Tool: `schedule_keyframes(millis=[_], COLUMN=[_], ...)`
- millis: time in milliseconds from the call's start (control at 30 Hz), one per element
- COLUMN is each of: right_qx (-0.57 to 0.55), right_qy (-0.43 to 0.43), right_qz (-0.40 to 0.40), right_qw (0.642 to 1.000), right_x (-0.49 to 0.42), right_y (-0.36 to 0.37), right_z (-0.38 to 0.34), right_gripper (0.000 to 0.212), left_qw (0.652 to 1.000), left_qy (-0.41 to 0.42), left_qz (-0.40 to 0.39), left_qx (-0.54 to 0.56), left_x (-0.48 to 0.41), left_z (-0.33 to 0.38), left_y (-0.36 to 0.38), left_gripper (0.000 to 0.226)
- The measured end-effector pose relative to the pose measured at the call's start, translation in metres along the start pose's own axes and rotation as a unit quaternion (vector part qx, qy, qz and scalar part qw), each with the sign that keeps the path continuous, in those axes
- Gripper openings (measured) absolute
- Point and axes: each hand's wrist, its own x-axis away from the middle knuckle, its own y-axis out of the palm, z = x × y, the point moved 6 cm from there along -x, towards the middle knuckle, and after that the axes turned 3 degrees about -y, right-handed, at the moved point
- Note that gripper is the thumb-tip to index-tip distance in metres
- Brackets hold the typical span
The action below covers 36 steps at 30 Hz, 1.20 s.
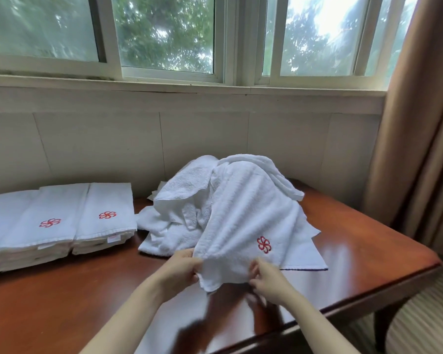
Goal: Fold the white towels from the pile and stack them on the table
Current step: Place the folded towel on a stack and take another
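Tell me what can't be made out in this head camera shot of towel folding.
Count of crumpled white towels in the pile: the white terry towel with the red pinwheel logo drapes over it, head view.
Leftmost stack of folded white towels: cut by the left edge, head view.
Right hand: fingertips motion-blurred at the towel's hem.
Left hand: fingertips hidden behind the hem.

A white towel (243, 215) bore a red pinwheel emblem (263, 244); white folded stacks (62, 226) showed two red emblems and one blue. The table (62, 302) was reddish-brown, the curtain (420, 149) tan, the carpet (425, 315) beige-striped, the window frames (230, 47) cream.
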Motion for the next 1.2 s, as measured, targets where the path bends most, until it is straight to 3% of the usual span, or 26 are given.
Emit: schedule_keyframes(millis=[67,100,200,267,333,400,467,600,700,733,867,967,1033,1100,1133,1200], right_qx=[0.085,0.082,-0.045,-0.052,-0.137,-0.17,-0.179,-0.161,-0.083,-0.092,-0.098,-0.13,-0.137,-0.171,-0.212,-0.27], right_qy=[0.003,0.016,0.056,0.092,0.111,0.087,0.025,-0.087,-0.148,-0.168,-0.218,-0.252,-0.269,-0.25,-0.228,-0.184], right_qz=[0.039,0.108,0.31,0.371,0.402,0.354,0.294,0.182,0.117,0.1,0.052,-0.034,-0.114,-0.224,-0.273,-0.298], right_qw=[0.996,0.991,0.948,0.922,0.899,0.916,0.938,0.966,0.979,0.976,0.97,0.958,0.946,0.926,0.91,0.897], right_x=[0.0,-0.001,-0.006,-0.014,-0.024,-0.037,-0.045,-0.029,-0.009,0.0,0.024,0.043,0.054,0.061,0.064,0.06], right_y=[0.001,-0.008,-0.054,-0.085,-0.114,-0.136,-0.15,-0.134,-0.092,-0.079,-0.035,0.009,0.034,0.051,0.054,0.055], right_z=[-0.007,-0.012,-0.02,-0.016,-0.007,-0.007,-0.022,-0.064,-0.086,-0.096,-0.139,-0.171,-0.183,-0.183,-0.18,-0.171], right_gripper=[0.087,0.1,0.085,0.059,0.033,0.018,0.022,0.024,0.017,0.02,0.021,0.018,0.01,0.016,0.023,0.036], left_qw=[0.999,0.998,0.993,0.989,0.986,0.984,0.99,0.983,0.966,0.968,0.984,0.992,0.992,0.98,0.975,0.965], left_qy=[0.025,0.039,0.082,0.095,0.087,0.077,0.076,0.113,0.09,0.058,-0.098,-0.119,-0.087,-0.084,-0.086,-0.087], left_qz=[-0.04,-0.053,-0.075,-0.093,-0.104,-0.099,-0.054,0.144,0.232,0.229,0.139,0.033,0.054,0.119,0.144,0.177], left_qx=[-0.008,-0.011,-0.028,-0.059,-0.098,-0.123,-0.102,0.019,0.074,0.09,0.05,0.019,-0.072,-0.139,-0.143,-0.17], left_x=[0.004,0.006,0.015,0.022,0.032,0.04,0.041,0.039,0.049,0.05,0.061,0.069,0.071,0.081,0.088,0.109], left_z=[0.015,0.025,0.057,0.072,0.079,0.08,0.076,0.071,0.062,0.052,0.009,-0.01,-0.013,-0.015,-0.016,-0.012], left_y=[0.022,0.033,0.053,0.049,0.033,0.014,-0.009,-0.066,-0.097,-0.101,-0.081,-0.053,-0.056,-0.072,-0.083,-0.105], left_gripper=[0.034,0.032,0.035,0.038,0.033,0.03,0.033,0.042,0.023,0.019,0.04,0.027,0.005,0.023,0.021,0.017])
